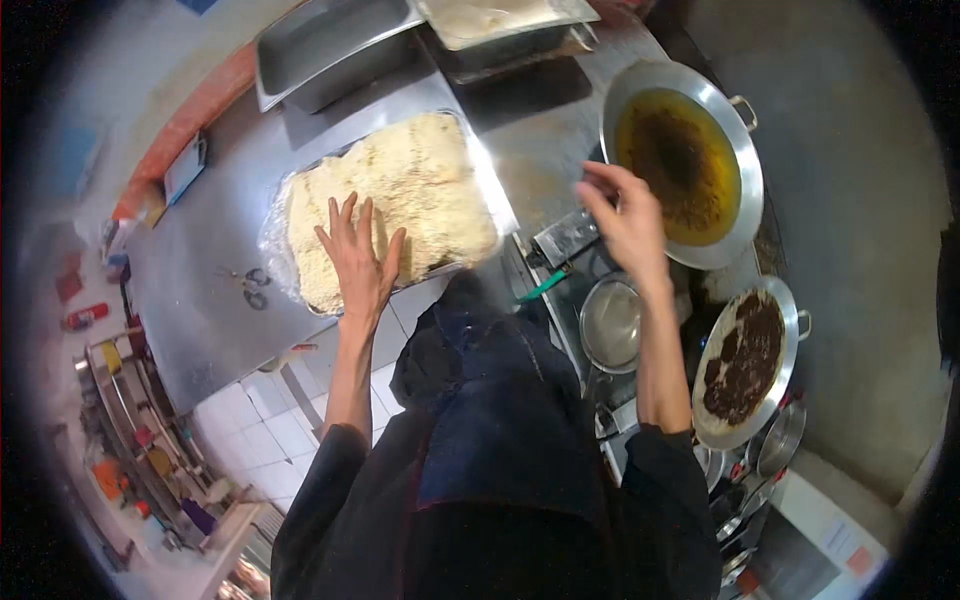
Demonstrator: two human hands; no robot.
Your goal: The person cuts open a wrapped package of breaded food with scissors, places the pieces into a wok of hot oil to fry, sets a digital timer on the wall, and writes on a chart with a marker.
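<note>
Pale, crumbly mass fills a tray on the steel table. The left hand lies spread across the mass, that grip wide apart and closed on nothing. The right hand hangs in front of the wide pan of yellow liquid, its grip loosely curled, thumb and fingertips a little apart, nothing seen between them. To handle the mass well, I would press lightly and evenly with the whole palm, so crumbs do not spill over the edge, and hold the right wrist clear of the pan, as the liquid may be hot. Hard to make out: whether anything lies under the left palm or within the mass, and what darkens the liquid; the right hand is blurred and covers part of the pan's rim
</note>
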